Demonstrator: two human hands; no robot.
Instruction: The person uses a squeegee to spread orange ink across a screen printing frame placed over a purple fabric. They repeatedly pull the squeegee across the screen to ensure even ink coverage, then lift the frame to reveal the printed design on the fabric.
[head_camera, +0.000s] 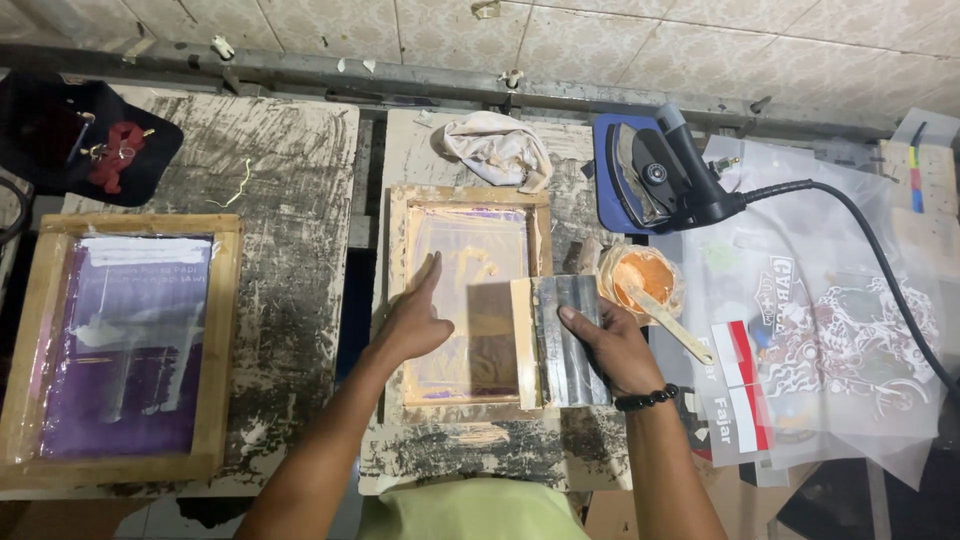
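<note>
A small wooden-framed printing screen (398, 300) lies flat on the stained work board in the middle. My left hand (415, 318) presses flat on the screen's left side, fingers pointing up and apart. My right hand (610, 345) grips a squeegee (560, 340) with a pale wooden handle and a grey blade, held upright at the screen's right side. Pale orange ink is smeared across the mesh (470, 260).
A bigger wooden screen with purple mesh (125, 345) lies at left. A crumpled rag (498, 150) sits behind the small screen. An ink cup with a stick (640, 282), an electric iron (668, 180) with its black cord, and printed transfer sheets (830, 330) are at right. A dark cap (85, 140) rests far left.
</note>
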